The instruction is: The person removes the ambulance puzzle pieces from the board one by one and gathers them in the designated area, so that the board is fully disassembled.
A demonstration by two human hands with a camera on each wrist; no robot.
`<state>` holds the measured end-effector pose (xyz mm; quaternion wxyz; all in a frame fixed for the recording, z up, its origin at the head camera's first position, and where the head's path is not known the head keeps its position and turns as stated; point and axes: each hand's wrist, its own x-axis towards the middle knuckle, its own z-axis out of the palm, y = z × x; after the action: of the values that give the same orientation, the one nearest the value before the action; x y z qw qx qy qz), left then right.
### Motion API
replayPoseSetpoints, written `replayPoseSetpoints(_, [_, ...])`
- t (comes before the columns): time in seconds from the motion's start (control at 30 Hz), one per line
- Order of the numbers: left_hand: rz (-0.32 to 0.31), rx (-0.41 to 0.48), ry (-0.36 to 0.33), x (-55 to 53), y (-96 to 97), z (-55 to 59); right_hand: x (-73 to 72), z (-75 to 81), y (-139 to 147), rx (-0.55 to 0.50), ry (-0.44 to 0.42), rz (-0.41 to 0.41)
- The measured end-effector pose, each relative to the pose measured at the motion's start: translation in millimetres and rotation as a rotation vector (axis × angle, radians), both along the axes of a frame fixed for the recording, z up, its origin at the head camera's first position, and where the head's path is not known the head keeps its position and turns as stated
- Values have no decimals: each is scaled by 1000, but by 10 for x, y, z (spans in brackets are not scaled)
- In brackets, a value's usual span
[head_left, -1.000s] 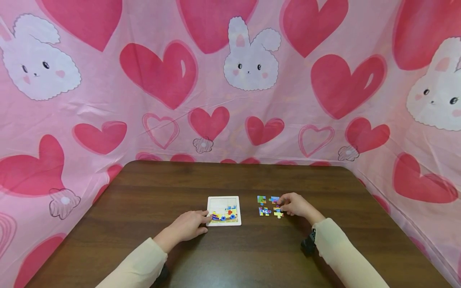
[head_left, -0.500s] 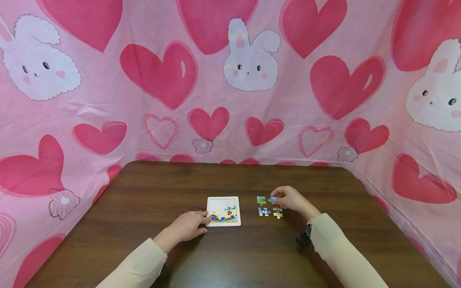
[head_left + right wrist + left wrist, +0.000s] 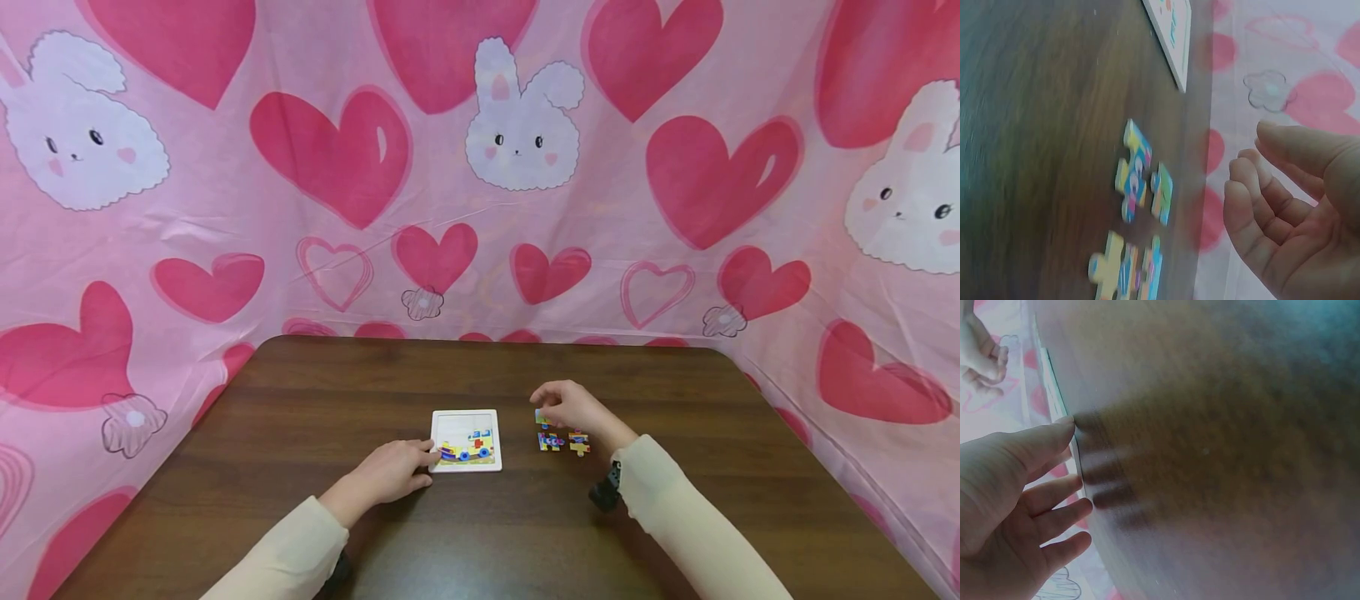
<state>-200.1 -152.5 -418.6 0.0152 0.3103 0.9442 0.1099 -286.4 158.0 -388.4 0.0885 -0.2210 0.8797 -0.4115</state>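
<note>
A white-framed puzzle tray lies at the middle of the dark wooden table, its lower part filled with a vehicle picture. My left hand rests flat by the tray's near left corner, and its straight fingers touch the tray's edge. Several loose puzzle pieces lie right of the tray: a green one, a blue-pink one and a yellow one. My right hand hovers over the far pieces. Its fingers are loosely curled and hold nothing, with the pieces lying flat below.
Pink cloth with hearts and rabbits walls in the table at the back and both sides. The table's dark top runs out to the left, the right and the far edge. A small black device sits at my right wrist.
My right hand has risen and moved left, from the right side of the loose pieces to above the far ones. The left hand and the tray have stayed put.
</note>
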Motion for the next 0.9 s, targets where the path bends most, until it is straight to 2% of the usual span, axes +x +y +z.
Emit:
replayPoseSetpoints(0.27, [4, 3, -7, 2, 0, 0, 25, -31, -240, 15, -19, 4])
replayPoseSetpoints(0.7, [0, -2, 2, -1, -2, -7, 81, -119, -574, 42, -7, 96])
replayPoseSetpoints(0.9, [3, -4, 0, -13, 5, -7, 110, -177, -680, 85, -13, 125])
